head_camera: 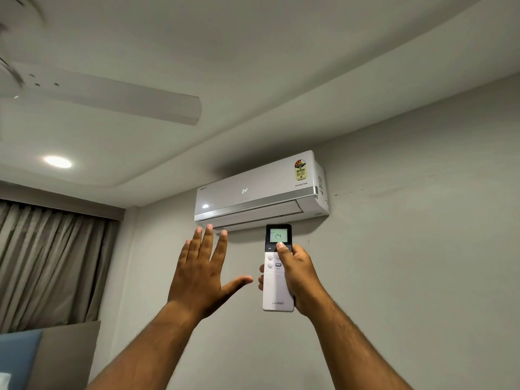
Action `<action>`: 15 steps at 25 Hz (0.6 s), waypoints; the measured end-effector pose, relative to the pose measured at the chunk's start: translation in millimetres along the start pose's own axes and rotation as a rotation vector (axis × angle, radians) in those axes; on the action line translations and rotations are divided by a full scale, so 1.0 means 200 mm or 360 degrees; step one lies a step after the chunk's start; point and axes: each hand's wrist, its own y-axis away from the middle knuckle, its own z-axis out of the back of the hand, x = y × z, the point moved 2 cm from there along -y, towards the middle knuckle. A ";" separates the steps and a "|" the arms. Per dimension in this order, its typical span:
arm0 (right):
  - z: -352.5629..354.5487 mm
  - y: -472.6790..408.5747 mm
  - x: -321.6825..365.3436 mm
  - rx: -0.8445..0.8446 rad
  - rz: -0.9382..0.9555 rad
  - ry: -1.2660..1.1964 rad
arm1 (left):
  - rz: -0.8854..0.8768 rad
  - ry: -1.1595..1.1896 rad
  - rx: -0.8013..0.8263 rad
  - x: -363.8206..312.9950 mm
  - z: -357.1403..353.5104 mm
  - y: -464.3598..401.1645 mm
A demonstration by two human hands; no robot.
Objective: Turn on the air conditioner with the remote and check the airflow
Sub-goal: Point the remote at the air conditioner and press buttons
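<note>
the remote stands upright at centre frame, just below the air conditioner; it looks light, rigid and smooth, so keep your right hand wrapped round its lower body, thumb on the buttons. your left hand is spread wide, holding nothing, under the vent. clear wall lies right of the unit; a ceiling fan sits upper left.

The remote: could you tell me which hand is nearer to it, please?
Right. The right hand grips the remote; the left hand is raised open beside it, apart.
</note>
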 end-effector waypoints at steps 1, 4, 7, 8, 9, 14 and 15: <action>0.00 0.00 0.00 0.0010 -0.0004 0.0001 | -0.0002 -0.0002 -0.0003 0.00 0.00 0.00; 0.00 0.01 -0.01 0.0037 -0.0020 0.0021 | -0.0004 -0.0027 0.0001 0.00 0.01 0.01; 0.01 0.02 -0.01 0.0034 -0.0030 0.0045 | -0.0015 -0.0059 0.0002 -0.01 0.02 0.01; 0.02 0.03 -0.01 0.0030 -0.0041 0.0039 | -0.0018 -0.0059 -0.0001 -0.01 0.02 0.01; 0.02 0.03 -0.01 0.0027 -0.0053 0.0022 | -0.0022 -0.0059 -0.0002 -0.01 0.01 0.01; 0.04 0.02 -0.02 0.0037 -0.0071 0.0005 | -0.0021 -0.0071 0.0007 -0.02 0.01 0.01; 0.04 0.02 -0.02 0.0039 -0.0068 0.0000 | -0.0025 -0.0072 0.0018 -0.02 0.00 0.01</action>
